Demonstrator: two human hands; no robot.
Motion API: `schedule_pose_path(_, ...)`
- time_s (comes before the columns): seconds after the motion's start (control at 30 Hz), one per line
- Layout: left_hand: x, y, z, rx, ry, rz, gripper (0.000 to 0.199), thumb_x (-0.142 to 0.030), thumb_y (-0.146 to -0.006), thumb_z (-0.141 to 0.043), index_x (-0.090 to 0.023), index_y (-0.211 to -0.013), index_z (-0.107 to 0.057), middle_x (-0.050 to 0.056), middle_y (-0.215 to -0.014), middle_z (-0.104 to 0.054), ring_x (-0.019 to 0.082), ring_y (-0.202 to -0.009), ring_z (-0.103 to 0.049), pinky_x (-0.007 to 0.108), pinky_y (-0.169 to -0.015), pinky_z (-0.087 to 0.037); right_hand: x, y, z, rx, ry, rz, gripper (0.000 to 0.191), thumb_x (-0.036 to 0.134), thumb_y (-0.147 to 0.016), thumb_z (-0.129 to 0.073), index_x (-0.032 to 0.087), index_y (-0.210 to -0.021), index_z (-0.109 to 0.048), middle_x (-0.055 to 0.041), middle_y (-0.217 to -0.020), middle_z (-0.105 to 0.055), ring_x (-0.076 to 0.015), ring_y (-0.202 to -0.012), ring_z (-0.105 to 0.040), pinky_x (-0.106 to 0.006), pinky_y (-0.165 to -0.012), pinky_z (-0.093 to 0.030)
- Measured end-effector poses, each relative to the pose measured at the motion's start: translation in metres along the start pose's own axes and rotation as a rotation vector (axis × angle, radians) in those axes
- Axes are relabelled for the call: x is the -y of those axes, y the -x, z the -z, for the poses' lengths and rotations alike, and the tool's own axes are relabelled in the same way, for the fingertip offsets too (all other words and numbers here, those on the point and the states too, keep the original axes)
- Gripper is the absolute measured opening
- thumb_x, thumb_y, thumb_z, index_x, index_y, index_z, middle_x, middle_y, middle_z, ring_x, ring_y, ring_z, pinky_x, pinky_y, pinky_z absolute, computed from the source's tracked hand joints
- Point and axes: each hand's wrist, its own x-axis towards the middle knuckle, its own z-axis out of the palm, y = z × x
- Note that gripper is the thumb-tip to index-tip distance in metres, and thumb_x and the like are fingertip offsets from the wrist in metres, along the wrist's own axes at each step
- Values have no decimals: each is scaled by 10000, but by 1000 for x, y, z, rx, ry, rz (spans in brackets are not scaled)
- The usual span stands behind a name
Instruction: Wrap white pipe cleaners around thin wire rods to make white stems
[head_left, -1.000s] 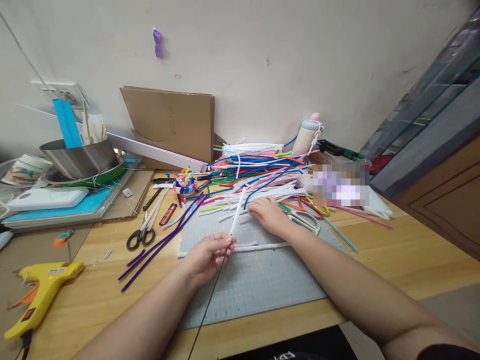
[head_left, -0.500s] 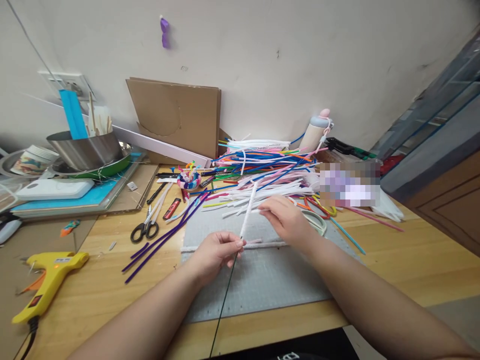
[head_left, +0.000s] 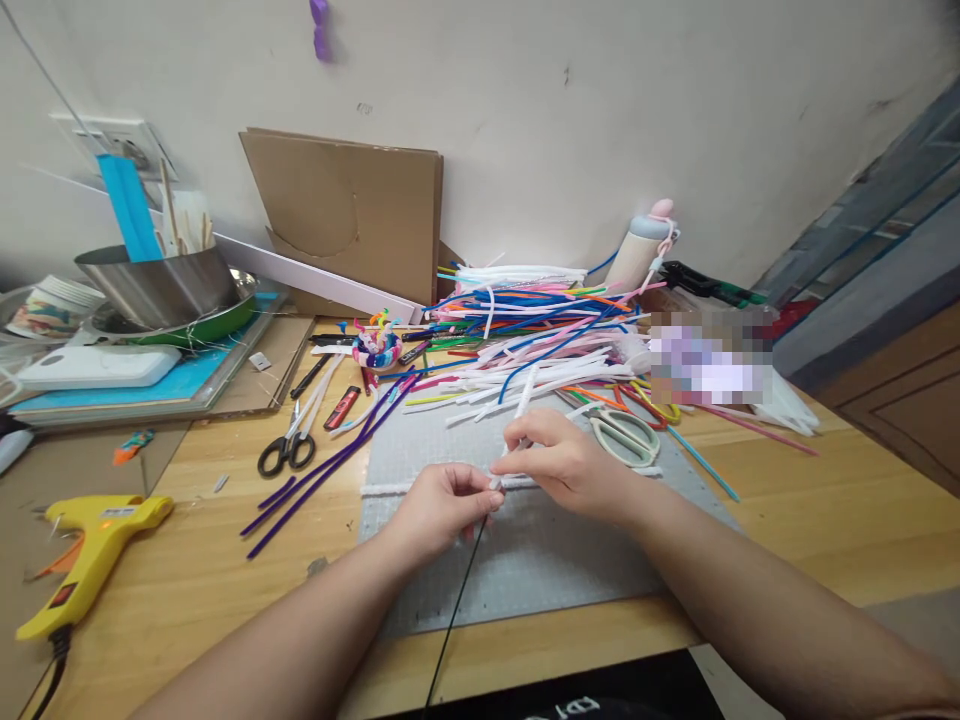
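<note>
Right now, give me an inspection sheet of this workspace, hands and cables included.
Surface: gray mat on wooden table.
Things in hand: thin dark stem; white fuzzy strip at its upper end.
Clutter: colored strip pile, black-handled scissors, yellow glue gun.
Hands: left hand pinches the stem; right hand at the strip, grip unclear.
Cables: black cord from glue gun; gray cord near socket.
Surroundings: wall, upright cardboard.

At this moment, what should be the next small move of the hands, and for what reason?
Perhaps the right hand should gently press the white strip close to the left hand, which should hold steady. The left hand appears to pinch the strip's lower end, the dark stem runs down below, and the right hand's fingers lie beside this pinch.
</note>
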Motion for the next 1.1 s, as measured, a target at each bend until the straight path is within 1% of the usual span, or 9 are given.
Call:
schedule_pose_path(0.13,1,0,-2,15,-4,8,268,-376,-660,-691,-134,-654,-576,-24,-504,-568,59,-371,-450,184,-389,-318,1,0,-1,32,60,1,268,111,-869,-426,228,-906,-664,-59,-911,-541,-180,-870,-497,-337,-755,-361)
schedule_pose_path(0.37,2,-1,-2,6,40,14,259,-359,-631,-710,-138,-684,-587,-29,-498,-573,61,-376,-459,186,-396,-328,-1,2,-3,73,201,1,245,125,-876,-442,231,-879,-662,-62,-946,-552,-193,-889,-483,-342,-760,-325)
schedule_pose_path(0.57,2,-1,-2,7,20,12,253,-362,-640,-704,-140,-659,-585,-24,-492,-577,62,-379,-460,187,-404,-329,2,1,-5,102,217,14,232,132,-875,-458,232,-849,-666,-56,-923,-550,-187,-856,-465,-330,-754,-321)
schedule_pose_path(0.77,0,1,-1,-11,22,-5,280,-398,-671,-680,-136,-630,-592,-17,-488,-575,62,-370,-453,188,-398,-314,3,0,-5,104,211,8,236,135,-882,-447,231,-918,-659,-60,-925,-572,-192,-865,-481,-334,-758,-340)
schedule_pose_path(0.87,-2,2,0,-63,59,-6,279,-393,-669,-686,-127,-647,-601,-13,-492,-577,60,-366,-445,188,-400,-317,7,-2,-4,41,183,-35,199,151,-893,-442,181,-945,-631,-75,-918,-599,-195,-865,-501,-326,-747,-367)
schedule_pose_path(0.93,-3,2,1,-87,104,-9,281,-385,-657,-700,-124,-634,-599,-11,-498,-576,58,-371,-443,188,-404,-322,10,-3,-4,3,158,-81,175,171,-898,-446,162,-898,-620,-78,-873,-605,-189,-826,-510,-311,-719,-383)
schedule_pose_path(1.03,-3,2,2,-97,185,-7,286,-382,-637,-722,-122,-615,-604,-10,-499,-569,56,-375,-435,188,-394,-315,14,-3,-3,7,122,-147,168,194,-897,-454,171,-832,-608,-61,-788,-590,-178,-750,-508,-295,-664,-387)
schedule_pose_path(1.1,-4,2,1,-84,246,-8,282,-373,-628,-734,-116,-620,-619,-5,-512,-574,55,-384,-435,186,-385,-315,14,-3,-3,1,65,-193,149,198,-890,-469,175,-823,-599,-54,-774,-583,-175,-739,-512,-291,-656,-394)
